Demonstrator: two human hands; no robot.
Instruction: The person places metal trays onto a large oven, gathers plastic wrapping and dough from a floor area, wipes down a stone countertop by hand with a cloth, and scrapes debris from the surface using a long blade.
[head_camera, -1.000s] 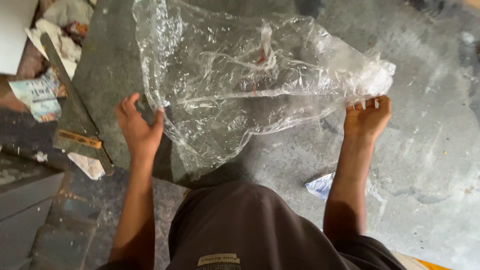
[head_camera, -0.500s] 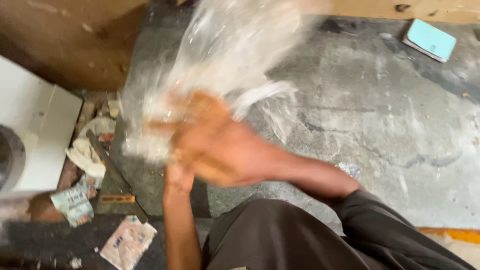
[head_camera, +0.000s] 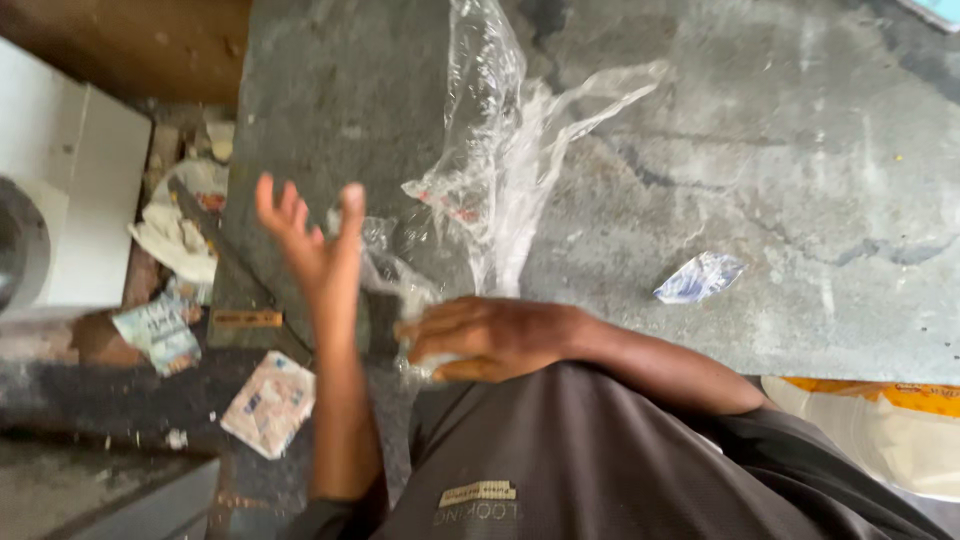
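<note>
A clear plastic sheet (head_camera: 500, 150) is bunched into a long crumpled strip over the grey concrete floor (head_camera: 780, 170). My right hand (head_camera: 490, 338) is closed around its lower end, close to my grey shirt. Just left of the sheet, my left hand (head_camera: 310, 235) is raised with its fingers spread and holds nothing. Both hands are blurred by motion.
A small crumpled blue-and-white wrapper (head_camera: 700, 277) lies on the floor at right. Paper scraps and packets (head_camera: 268, 400) litter the left side beside a white appliance (head_camera: 70, 200). A yellow-and-white sack (head_camera: 880, 430) sits at lower right.
The sheet was spread wide between both hands a second ago. It has been gathered into a narrow bunch, my right hand has moved in to my body, and my left hand has let go.
</note>
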